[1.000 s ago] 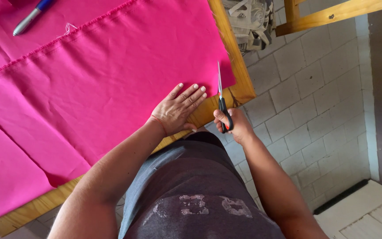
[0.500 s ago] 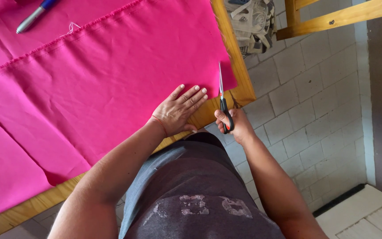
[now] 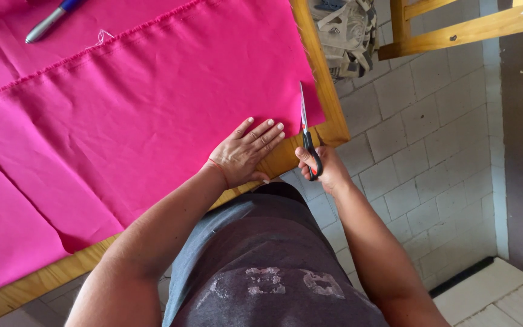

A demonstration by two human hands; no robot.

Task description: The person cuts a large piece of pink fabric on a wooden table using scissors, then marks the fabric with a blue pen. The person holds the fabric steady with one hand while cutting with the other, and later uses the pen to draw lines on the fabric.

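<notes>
A large sheet of bright pink fabric (image 3: 140, 115) lies spread over a wooden table (image 3: 328, 115). My left hand (image 3: 244, 151) rests flat on the fabric near the table's near edge, fingers apart, pressing the cloth down. My right hand (image 3: 325, 169) grips black-handled scissors (image 3: 305, 130) whose blades point away from me along the fabric's right edge, close to the table corner. The blades look almost closed in the cloth.
A blue and silver pen (image 3: 49, 21) lies on the fabric at the far left. A wooden chair frame (image 3: 455, 30) and a pale patterned bag (image 3: 346, 33) stand on the tiled floor (image 3: 419, 145) to the right of the table.
The scissors have edged slightly forward along the fabric's right edge. My left hand has stayed flat in the same place.
</notes>
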